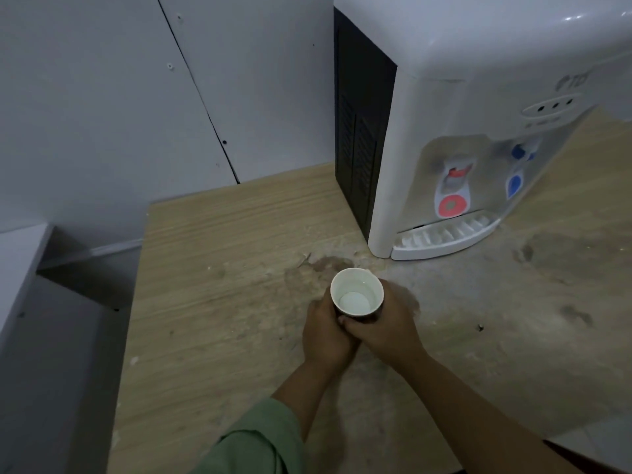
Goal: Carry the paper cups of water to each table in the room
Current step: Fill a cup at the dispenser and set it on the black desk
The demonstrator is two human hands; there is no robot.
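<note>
Both grips close around one paper cup (356,295): the left hand (325,333) wraps its left side, the right hand (384,328) its right, fingers hiding most of the dark outer wall. The cup stands upright over the stained wooden desk (212,268), just before the water dispenser (455,131), whose top is cut off. Its white inside holds water, though the level is hard to judge.

Both hands wrap one paper cup (356,293) of water — left hand (325,331) and right hand (386,325) pressed together around it, over a stained wooden table (212,268). A white water dispenser (478,131) stands just beyond — red and blue taps facing out.
</note>
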